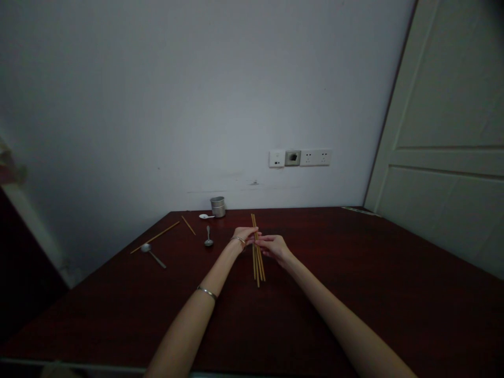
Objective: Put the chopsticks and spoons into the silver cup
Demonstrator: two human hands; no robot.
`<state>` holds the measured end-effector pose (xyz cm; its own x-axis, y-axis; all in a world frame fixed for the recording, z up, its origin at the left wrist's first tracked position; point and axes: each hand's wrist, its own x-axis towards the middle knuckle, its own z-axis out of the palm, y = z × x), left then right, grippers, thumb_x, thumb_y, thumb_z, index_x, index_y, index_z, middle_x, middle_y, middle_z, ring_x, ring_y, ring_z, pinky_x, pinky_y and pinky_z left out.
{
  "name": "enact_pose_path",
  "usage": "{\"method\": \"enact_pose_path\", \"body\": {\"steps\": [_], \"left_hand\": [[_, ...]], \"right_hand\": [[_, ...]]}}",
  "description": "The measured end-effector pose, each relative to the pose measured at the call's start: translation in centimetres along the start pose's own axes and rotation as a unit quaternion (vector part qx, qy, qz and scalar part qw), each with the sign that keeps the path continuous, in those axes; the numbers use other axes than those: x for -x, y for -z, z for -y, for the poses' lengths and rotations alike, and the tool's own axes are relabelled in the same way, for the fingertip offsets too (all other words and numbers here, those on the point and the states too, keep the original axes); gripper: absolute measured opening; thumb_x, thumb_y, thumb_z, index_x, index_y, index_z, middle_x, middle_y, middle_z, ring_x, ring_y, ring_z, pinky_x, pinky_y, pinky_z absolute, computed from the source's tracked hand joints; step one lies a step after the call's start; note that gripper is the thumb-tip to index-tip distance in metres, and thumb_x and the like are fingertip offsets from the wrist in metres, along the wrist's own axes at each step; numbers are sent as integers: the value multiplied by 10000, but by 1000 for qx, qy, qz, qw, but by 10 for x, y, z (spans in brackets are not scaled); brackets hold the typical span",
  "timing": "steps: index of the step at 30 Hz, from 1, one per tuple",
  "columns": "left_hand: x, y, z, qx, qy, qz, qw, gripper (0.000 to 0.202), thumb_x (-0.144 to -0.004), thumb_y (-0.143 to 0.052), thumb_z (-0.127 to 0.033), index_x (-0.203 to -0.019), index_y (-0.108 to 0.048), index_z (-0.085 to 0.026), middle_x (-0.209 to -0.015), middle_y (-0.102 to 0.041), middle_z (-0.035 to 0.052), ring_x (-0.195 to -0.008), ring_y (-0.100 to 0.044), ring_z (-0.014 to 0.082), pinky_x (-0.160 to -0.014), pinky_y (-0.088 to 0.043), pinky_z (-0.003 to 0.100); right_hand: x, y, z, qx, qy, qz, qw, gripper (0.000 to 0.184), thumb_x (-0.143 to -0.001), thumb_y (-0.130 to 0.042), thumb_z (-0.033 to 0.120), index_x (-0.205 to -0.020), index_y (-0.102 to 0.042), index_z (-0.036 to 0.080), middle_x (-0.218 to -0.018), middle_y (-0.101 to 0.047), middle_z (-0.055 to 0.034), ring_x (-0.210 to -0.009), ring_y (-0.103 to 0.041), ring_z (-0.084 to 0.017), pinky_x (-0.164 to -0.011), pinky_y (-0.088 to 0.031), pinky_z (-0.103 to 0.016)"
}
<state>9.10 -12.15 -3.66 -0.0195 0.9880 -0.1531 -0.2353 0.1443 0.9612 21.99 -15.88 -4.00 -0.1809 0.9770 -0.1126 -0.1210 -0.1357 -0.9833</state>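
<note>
Several wooden chopsticks (pixel 258 265) are bunched together over the middle of the table, their near ends fanned slightly apart. My left hand (pixel 244 234) is closed around the bundle from the left, above its middle. From the right, my right hand (pixel 274 246) pinches the same chopsticks just below the left fingers. The fingertips of both hands meet at the bundle and partly hide one another. Bracelets circle my left wrist and forearm.
On the dark red table (pixel 315 294), a metal cup (pixel 218 207) and a white spoon (pixel 206 216) stand near the wall. Left lie a metal spoon (pixel 208 241), another spoon (pixel 147 248), a long chopstick (pixel 165 230) and a second chopstick (pixel 188 225). Wall sockets (pixel 315 157) are behind.
</note>
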Motion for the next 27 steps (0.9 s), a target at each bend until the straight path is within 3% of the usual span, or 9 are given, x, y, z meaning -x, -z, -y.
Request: {"method": "enact_pose_path", "body": {"steps": [8, 12, 16, 19, 22, 25, 27], "left_hand": [[-5, 3, -1, -21, 1, 4, 1000, 132, -632, -675, -149, -682, -615, -43, -656, -657, 134, -556, -623, 157, -517, -501, 223], [-6, 4, 0, -16, 8, -6, 1000, 112, -616, -680, -116, -654, -605, -42, -625, -651, 130, -553, -623, 162, -520, -508, 229], [-6, 4, 0, -13, 14, -15, 1000, 104, -593, -690, -93, -631, -606, -47, -601, -647, 110, -552, -623, 157, -533, -515, 225], [-4, 2, -2, -18, 10, -20, 1000, 105, -588, -695, -102, -617, -608, -51, -600, -646, 103, -531, -615, 146, -519, -511, 219], [0, -1, -4, -38, -5, -32, 999, 98, -600, -687, -116, -599, -608, -57, -601, -644, 95, -520, -606, 140, -484, -495, 208], [4, -3, -7, -58, -12, -54, 997, 103, -610, -675, -118, -563, -597, -70, -570, -634, 81, -504, -594, 135, -440, -467, 193], [6, -5, -9, -64, -13, -65, 996, 112, -601, -678, -112, -543, -588, -80, -537, -624, 67, -492, -586, 131, -426, -455, 189]], "right_hand": [[2, 0, -1, 11, -5, 21, 1000, 209, -599, -708, 188, -772, -625, 103, -571, -610, -2, -431, -519, -38, -419, -442, -132], [-2, 4, 5, 83, 10, 17, 996, 245, -581, -719, 266, -728, -619, 99, -559, -600, -8, -437, -533, -61, -401, -462, -157], [-6, 7, 13, 187, 68, -39, 979, 281, -560, -717, 328, -697, -605, 110, -546, -596, -15, -434, -546, -95, -372, -460, -184], [-3, 3, 17, 301, 119, -51, 945, 283, -585, -683, 377, -693, -621, 124, -557, -617, -36, -447, -572, -123, -390, -445, -190], [3, -6, 21, 437, 166, -65, 882, 280, -610, -649, 402, -678, -641, 130, -622, -650, -79, -556, -619, -167, -486, -446, -203], [8, -16, 27, 535, 180, -102, 819, 271, -617, -641, 378, -723, -649, 129, -734, -664, -125, -717, -634, -223, -586, -442, -229], [10, -21, 30, 567, 175, -115, 797, 253, -641, -620, 342, -777, -646, 130, -804, -660, -144, -778, -627, -241, -615, -436, -242]]}}
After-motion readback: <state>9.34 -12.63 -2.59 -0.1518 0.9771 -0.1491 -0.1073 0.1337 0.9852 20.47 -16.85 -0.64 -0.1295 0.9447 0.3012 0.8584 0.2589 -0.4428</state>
